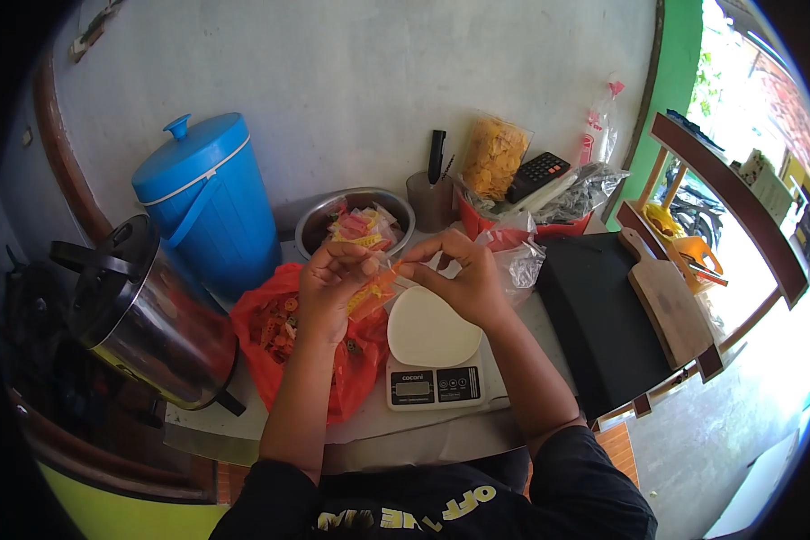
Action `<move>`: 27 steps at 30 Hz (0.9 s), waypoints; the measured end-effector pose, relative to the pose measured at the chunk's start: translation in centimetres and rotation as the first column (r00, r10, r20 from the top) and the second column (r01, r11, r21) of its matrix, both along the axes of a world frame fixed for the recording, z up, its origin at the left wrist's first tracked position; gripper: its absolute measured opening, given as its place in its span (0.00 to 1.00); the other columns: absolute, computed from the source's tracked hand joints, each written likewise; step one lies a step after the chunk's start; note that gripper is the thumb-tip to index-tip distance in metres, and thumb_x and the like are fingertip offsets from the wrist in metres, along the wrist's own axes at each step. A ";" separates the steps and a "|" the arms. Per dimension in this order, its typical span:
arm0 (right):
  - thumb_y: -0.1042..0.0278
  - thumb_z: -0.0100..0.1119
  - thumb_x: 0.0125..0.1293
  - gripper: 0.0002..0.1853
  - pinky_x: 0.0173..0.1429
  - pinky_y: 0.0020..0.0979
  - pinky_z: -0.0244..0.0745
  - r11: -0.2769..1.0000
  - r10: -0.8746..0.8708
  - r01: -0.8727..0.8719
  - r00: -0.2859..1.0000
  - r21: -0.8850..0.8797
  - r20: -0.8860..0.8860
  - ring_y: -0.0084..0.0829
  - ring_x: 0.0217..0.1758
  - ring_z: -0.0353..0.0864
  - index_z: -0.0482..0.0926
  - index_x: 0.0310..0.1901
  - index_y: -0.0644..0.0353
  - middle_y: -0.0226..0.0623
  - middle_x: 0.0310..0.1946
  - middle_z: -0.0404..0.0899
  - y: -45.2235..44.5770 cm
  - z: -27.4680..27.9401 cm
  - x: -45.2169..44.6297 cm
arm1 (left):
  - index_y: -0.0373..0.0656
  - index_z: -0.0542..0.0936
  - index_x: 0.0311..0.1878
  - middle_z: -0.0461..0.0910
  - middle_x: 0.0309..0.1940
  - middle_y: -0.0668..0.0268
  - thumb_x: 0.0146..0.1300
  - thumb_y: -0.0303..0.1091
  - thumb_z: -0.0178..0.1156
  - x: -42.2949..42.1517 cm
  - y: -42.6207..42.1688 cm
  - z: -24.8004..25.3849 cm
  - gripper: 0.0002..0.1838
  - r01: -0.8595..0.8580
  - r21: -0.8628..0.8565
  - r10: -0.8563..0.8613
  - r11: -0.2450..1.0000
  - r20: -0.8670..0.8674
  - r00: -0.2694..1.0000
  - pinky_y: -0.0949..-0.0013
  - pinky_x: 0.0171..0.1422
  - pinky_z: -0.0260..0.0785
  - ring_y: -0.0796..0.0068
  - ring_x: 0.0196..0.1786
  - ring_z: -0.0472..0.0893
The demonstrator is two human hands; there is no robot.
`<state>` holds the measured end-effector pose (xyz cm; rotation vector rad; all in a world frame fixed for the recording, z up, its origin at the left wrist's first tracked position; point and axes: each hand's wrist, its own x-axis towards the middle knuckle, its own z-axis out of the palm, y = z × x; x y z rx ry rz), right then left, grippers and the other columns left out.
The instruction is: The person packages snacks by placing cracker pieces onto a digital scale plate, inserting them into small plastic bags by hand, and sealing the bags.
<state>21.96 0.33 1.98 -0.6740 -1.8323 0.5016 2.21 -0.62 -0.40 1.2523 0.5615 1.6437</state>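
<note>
My left hand (328,283) and my right hand (459,277) meet over the table, fingertips pinched on the top of a small clear plastic bag (371,295). Orange and yellow pieces show through the bag, which hangs below my fingers. Just beneath my right hand is a white kitchen scale (435,335); its display cannot be read. Under my left forearm lies an open red plastic bag (346,396) of orange-red snack pieces (274,328). Behind my hands, a steel bowl (407,214) contains several small filled packets (369,223).
At left stand a blue drinks cooler (211,211) and a steel pot (157,315) with a black lid. A red basket (558,228) at the back holds chips (495,157), a calculator (538,175) and plastic bags. On the right, a wooden cutting board (666,301) rests on a black box (594,324).
</note>
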 end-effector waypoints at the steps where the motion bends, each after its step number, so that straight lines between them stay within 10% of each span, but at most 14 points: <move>1: 0.69 0.70 0.56 0.10 0.38 0.26 0.71 0.999 -0.026 0.024 0.999 0.048 0.026 0.23 0.39 0.80 0.85 0.42 0.55 0.28 0.36 0.85 0.0 0.0 0.0 | 0.42 0.77 0.43 0.83 0.37 0.66 0.58 0.23 0.68 0.0 0.0 0.0 0.12 -0.005 0.011 0.005 1.000 0.015 1.000 0.75 0.51 0.75 0.79 0.41 0.82; 7: 0.71 0.70 0.57 0.09 0.37 0.25 0.71 0.991 0.077 -0.089 0.989 -0.099 -0.123 0.22 0.37 0.80 0.85 0.40 0.57 0.26 0.36 0.85 0.0 -0.5 -0.5 | 0.41 0.78 0.44 0.82 0.38 0.68 0.59 0.26 0.68 0.3 -0.1 -0.2 0.11 -0.022 0.049 0.023 0.999 -0.014 1.000 0.75 0.53 0.73 0.79 0.42 0.81; 15: 0.73 0.70 0.55 0.09 0.37 0.28 0.73 0.986 -0.072 0.088 0.991 0.143 -0.115 0.27 0.37 0.81 0.84 0.38 0.58 0.29 0.36 0.85 -0.1 -0.3 -0.5 | 0.41 0.80 0.48 0.82 0.38 0.72 0.68 0.43 0.61 -0.2 0.1 -0.6 0.16 0.014 -0.124 -0.059 0.992 -0.370 0.927 0.78 0.47 0.70 0.85 0.39 0.78; 22: 0.72 0.69 0.58 0.09 0.39 0.26 0.72 0.969 -0.089 0.084 0.996 0.230 0.013 0.26 0.39 0.80 0.84 0.41 0.58 0.31 0.34 0.84 0.3 0.0 -0.2 | 0.44 0.80 0.45 0.82 0.37 0.74 0.67 0.40 0.61 0.4 -0.8 0.5 0.11 0.138 -0.172 -0.175 0.976 -0.223 0.959 0.83 0.35 0.60 0.91 0.37 0.75; 27: 0.68 0.68 0.60 0.08 0.41 0.26 0.72 0.995 0.086 -0.085 0.996 -0.060 0.008 0.26 0.42 0.79 0.84 0.41 0.58 0.30 0.39 0.82 -0.4 0.5 0.1 | 0.45 0.79 0.44 0.81 0.37 0.74 0.67 0.34 0.61 1.1 -0.4 -0.5 0.06 0.051 -0.106 -0.069 0.993 -0.178 0.982 0.83 0.38 0.64 0.89 0.40 0.77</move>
